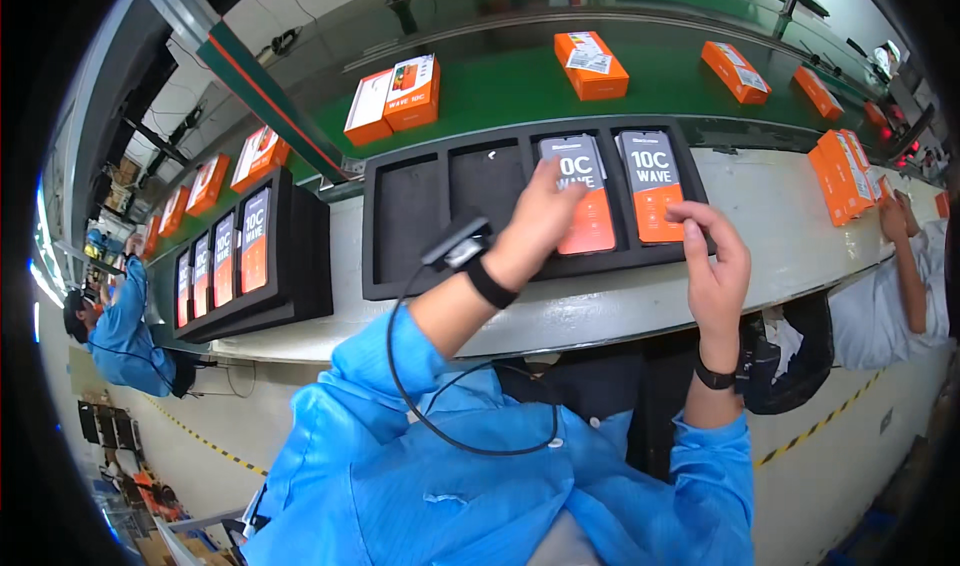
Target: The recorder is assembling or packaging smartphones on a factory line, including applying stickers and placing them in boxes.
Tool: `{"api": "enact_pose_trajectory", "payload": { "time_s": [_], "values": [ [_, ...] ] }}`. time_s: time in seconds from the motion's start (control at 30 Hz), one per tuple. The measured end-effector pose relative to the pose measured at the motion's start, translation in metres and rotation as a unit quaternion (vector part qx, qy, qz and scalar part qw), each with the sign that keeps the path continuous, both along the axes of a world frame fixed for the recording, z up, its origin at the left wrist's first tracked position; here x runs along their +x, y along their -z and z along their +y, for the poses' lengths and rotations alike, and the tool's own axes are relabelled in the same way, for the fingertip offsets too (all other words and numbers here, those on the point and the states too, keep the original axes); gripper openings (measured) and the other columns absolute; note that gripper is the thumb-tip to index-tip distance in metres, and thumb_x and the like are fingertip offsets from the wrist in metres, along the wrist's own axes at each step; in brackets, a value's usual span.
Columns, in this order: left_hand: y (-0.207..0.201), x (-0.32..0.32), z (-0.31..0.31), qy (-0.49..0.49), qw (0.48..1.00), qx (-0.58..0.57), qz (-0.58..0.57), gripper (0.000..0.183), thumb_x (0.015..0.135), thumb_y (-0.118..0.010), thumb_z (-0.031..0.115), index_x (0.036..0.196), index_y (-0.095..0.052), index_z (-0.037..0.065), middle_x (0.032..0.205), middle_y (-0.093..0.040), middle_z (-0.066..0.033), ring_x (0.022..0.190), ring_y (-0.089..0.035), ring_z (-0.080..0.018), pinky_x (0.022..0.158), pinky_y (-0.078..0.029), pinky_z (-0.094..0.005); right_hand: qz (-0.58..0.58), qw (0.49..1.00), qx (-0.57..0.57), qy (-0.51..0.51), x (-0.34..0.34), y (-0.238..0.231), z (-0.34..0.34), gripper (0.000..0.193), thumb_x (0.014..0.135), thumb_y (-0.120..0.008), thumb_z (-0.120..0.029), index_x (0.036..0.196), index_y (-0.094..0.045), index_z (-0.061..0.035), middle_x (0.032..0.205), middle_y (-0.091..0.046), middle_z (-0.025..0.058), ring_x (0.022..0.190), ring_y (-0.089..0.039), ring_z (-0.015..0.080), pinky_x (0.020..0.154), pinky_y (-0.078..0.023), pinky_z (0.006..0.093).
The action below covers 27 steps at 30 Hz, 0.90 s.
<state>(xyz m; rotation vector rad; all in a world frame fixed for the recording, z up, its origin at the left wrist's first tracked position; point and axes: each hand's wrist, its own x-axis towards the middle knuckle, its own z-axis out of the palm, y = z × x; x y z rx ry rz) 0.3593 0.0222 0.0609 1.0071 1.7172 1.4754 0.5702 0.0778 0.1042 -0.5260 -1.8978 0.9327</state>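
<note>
A long black foam tray [415, 291] lies on the bench in front of me. Its two right-hand compartments each have a smartphone with a grey and orange front. My left hand [543, 216] grips the left one of these phones [590, 228] along its left side, covering part of it; the fingers beneath are hidden. The other phone [655, 191] lies in the rightmost compartment. Beside that phone's lower right edge is my right hand [715, 266], thumb and forefinger apart, nothing between them. The tray's two left compartments show bare black foam.
Stacked black trays [300, 276] with several phones stand at the left. Beyond the bench, orange boxes [592, 71] ride a green conveyor [480, 86]. A metal post [265, 91] rises at the back left. Co-workers [130, 331] are at both sides. A cable [400, 396] hangs from my left wrist.
</note>
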Motion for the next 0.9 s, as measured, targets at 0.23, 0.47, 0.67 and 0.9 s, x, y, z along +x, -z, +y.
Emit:
{"api": "enact_pose_trajectory", "payload": {
  "time_s": [0.23, 0.47, 0.67, 0.9],
  "values": [
    [0.012, 0.009, 0.046, -0.168, 0.979, 0.061, -0.096, 0.061, 0.085, -0.054, 0.017, 0.135, -0.035, -0.012, 0.136, -0.041, -0.0317, 0.128, -0.042, -0.0366, 0.105, -0.035, -0.0398, 0.088, 0.993, -0.043, 0.058, -0.012, -0.008, 0.033, 0.019, 0.095, -0.049, -0.008, 0.102, -0.063, 0.002, 0.097, -0.063, 0.0051, 0.094, -0.058, 0.0126, 0.084, -0.044, 0.0259],
    [0.013, -0.012, 0.01, -0.094, 0.931, 0.177, -0.304, 0.037, 0.096, -0.043, 0.007, 0.128, -0.043, -0.011, 0.111, -0.061, -0.0142, 0.092, -0.06, -0.015, 0.081, -0.048, -0.026, 0.119, 0.985, -0.123, 0.016, -0.04, -0.039, 0.105, 0.022, 0.094, -0.053, -0.014, 0.108, -0.065, -0.0011, 0.098, -0.066, 0.0047, 0.09, -0.06, 0.0113, 0.079, -0.046, 0.0238],
    [0.026, 0.001, 0.029, -0.06, 0.958, 0.076, -0.27, 0.032, 0.1, -0.041, 0.015, 0.112, -0.059, -0.009, 0.091, -0.066, -0.0082, 0.076, -0.06, -0.0117, 0.068, -0.048, -0.0249, 0.059, 0.985, -0.158, -0.046, -0.075, -0.038, 0.157, 0.024, 0.094, -0.052, -0.017, 0.11, -0.065, -0.0037, 0.099, -0.066, 0.0026, 0.09, -0.059, 0.0088, 0.079, -0.043, 0.0223],
    [0.015, -0.022, 0.015, -0.097, 0.964, 0.054, -0.242, 0.028, 0.098, -0.044, 0.012, 0.107, -0.061, -0.008, 0.09, -0.066, -0.0085, 0.071, -0.062, -0.0128, 0.06, -0.049, -0.0254, -0.104, 0.986, -0.095, -0.086, -0.121, -0.016, 0.159, 0.025, 0.093, -0.052, -0.016, 0.106, -0.067, -0.0014, 0.094, -0.068, 0.0041, 0.088, -0.06, 0.0096, 0.079, -0.045, 0.0241]
  ]
}}
